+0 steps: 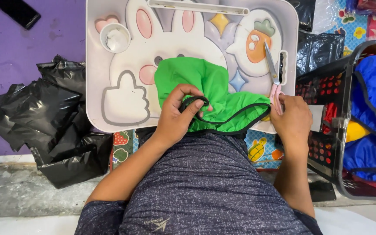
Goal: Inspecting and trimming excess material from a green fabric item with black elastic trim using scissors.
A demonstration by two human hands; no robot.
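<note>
Green cloth [205,82] with black edging lies bunched on the near half of a white lap tray [109,87] moulded with a rabbit and a carrot figure, its lower hem hanging over the tray's near edge against the person's grey shirt. Farthest left, crumpled black plastic bags [53,122] sit heaped on the purple floor, well apart from the work, and a small white cup [115,38] stands in the tray's far left corner. The left hand [175,115] is closed on a loop of the black edging [195,101], fingers curled through it and pinching it against the cloth. Since the fabric is loose and gathered, a hard tug on that loop could drag the whole piece off the tray's edge, or twist the trim so it lies unevenly. Farther right, the right hand [290,119] is wrapped around the pink handles of the scissors [273,74], whose blades point away across the tray; whether the blades are parted I cannot tell. The blades lie just beside the cloth's right fold, so lifting them carelessly could snag or nick the fabric. At far right, a black basket [327,87] holds blue and yellow cloth.
</note>
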